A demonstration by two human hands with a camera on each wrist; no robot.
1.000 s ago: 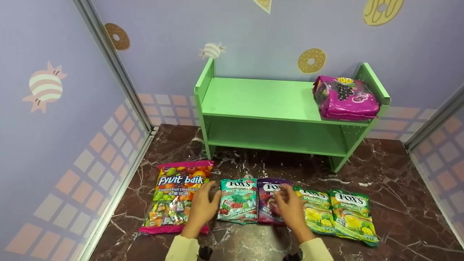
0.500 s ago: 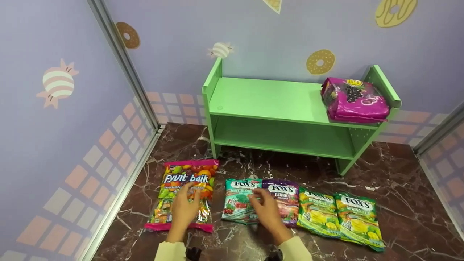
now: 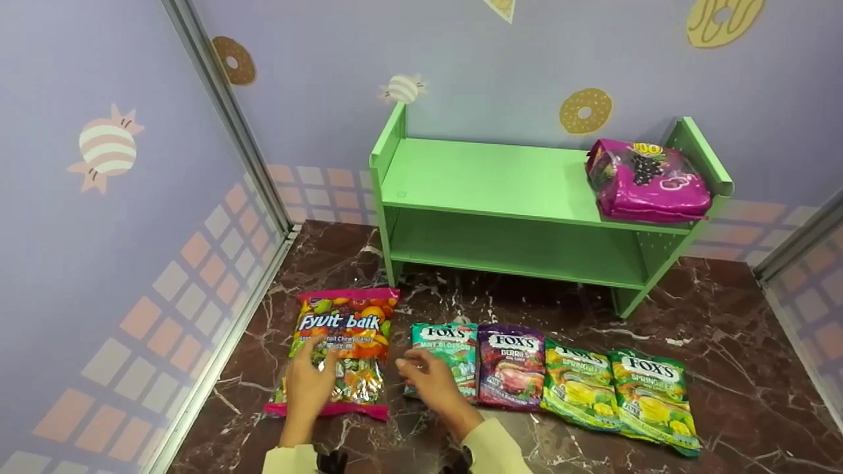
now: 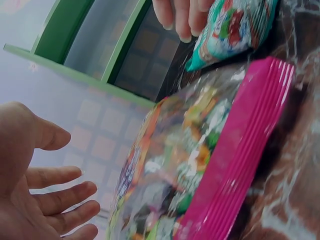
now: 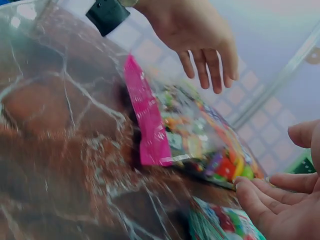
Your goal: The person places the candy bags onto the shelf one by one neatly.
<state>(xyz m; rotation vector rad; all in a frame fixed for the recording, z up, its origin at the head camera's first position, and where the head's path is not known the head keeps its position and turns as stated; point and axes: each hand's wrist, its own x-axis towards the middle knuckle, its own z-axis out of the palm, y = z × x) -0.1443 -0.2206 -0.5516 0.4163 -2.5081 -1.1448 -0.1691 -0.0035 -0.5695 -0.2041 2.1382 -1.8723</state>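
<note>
A large fruit chew candy bag (image 3: 359, 368) with pink ends lies flat on the dark marble surface at the left. My left hand (image 3: 309, 382) hovers over its left part, fingers spread and holding nothing; the left wrist view shows this hand (image 4: 45, 185) apart from the bag. Over the left edge of the green mint candy bag (image 3: 454, 349) is my right hand (image 3: 431, 385), its fingers loosely bent with nothing in them. Beside the green bag lie a purple berries candy bag (image 3: 512, 365) and two yellow-green candy bags (image 3: 579, 388), in a row.
Behind the bags stands a green two-tier shelf (image 3: 487, 174). A magenta candy bag (image 3: 652, 191) sits on its top tier at the right end. Patterned wall panels (image 3: 197, 250) enclose the marble surface (image 3: 527, 447) at the left, back and right.
Both hands have moved left: the left from the fruit chew bag's right edge to over its left part, the right from the purple bag to the green bag's left edge. The bags lie unmoved.
</note>
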